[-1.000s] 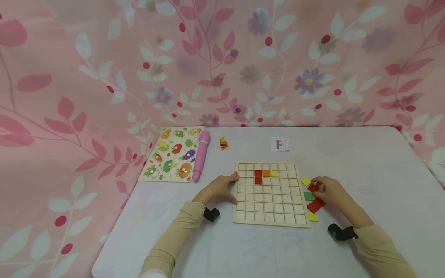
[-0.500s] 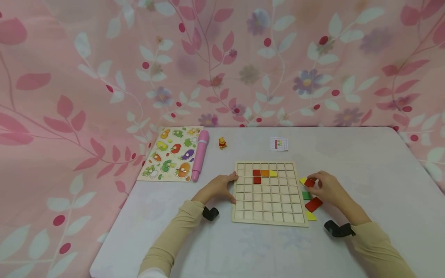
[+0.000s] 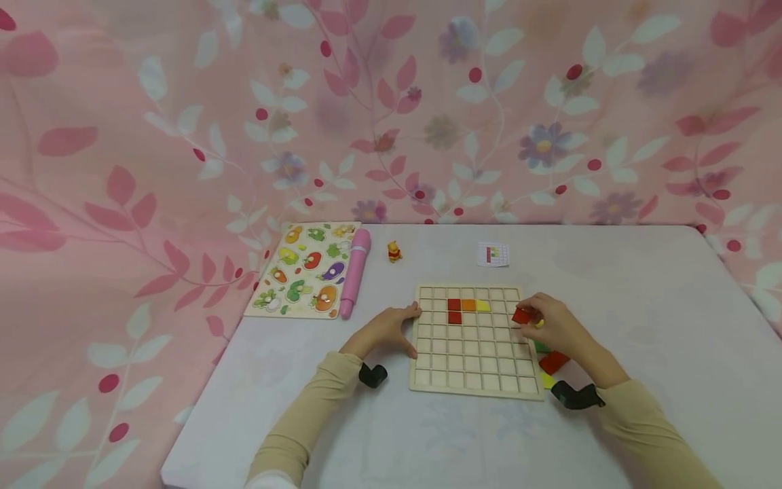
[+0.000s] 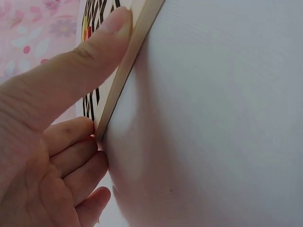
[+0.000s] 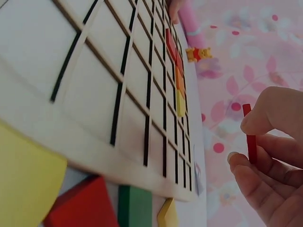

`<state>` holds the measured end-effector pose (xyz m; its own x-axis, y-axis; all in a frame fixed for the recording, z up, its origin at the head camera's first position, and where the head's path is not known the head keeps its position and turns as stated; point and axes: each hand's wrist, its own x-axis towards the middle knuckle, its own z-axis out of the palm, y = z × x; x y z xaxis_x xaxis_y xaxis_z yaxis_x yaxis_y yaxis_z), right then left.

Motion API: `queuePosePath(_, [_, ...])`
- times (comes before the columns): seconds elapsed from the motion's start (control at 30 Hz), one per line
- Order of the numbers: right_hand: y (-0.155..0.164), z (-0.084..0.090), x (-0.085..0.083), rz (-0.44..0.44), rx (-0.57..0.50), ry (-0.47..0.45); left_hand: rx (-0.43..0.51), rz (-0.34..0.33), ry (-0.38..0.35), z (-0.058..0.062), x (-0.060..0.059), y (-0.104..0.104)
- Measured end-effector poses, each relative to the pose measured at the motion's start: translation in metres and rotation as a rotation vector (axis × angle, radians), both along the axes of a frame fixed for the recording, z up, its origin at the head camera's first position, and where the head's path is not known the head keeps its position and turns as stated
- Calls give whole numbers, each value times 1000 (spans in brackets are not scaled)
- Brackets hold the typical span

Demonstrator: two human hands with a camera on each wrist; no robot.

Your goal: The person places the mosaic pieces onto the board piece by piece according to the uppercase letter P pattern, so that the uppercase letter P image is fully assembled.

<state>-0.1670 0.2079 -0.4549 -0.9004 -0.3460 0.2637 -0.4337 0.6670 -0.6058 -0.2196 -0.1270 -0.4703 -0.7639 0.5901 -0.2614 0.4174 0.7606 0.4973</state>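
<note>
A pale wooden grid board lies on the white table. Two red squares, an orange square and a yellow piece sit in its upper cells. My left hand rests against the board's left edge, thumb on the rim in the left wrist view. Between thumb and fingers, my right hand pinches a red square tile, held over the board's right edge. Loose by that edge are a green tile, a red rectangle and yellow pieces, partly hidden by the right hand.
At the back left lies a vegetable puzzle board, with a pink thick-marker-shaped stick along its side. Behind the grid stand a small yellow bear figurine and a card with a printed coloured grid. A floral pink curtain hangs behind the table.
My right hand has lifted the red square from among the loose tiles and moved it left, over the board's right edge. The left hand stays where it was.
</note>
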Motion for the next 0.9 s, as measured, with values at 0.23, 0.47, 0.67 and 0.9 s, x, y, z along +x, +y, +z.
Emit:
queuePosePath(0.23, [-11, 5, -4, 41, -22, 65, 11, 6, -3, -2, 0, 3])
queuePosePath(0.47, [-21, 11, -13, 101, -30, 124, 3, 8, 1, -1, -1, 3])
queuePosePath(0.67, [-30, 13, -19, 143, -51, 134, 1, 15, -3, 2, -1, 4])
queuePosePath(0.9, [-44, 13, -22, 211, -81, 111, 2, 32, -19, 3, 1, 3])
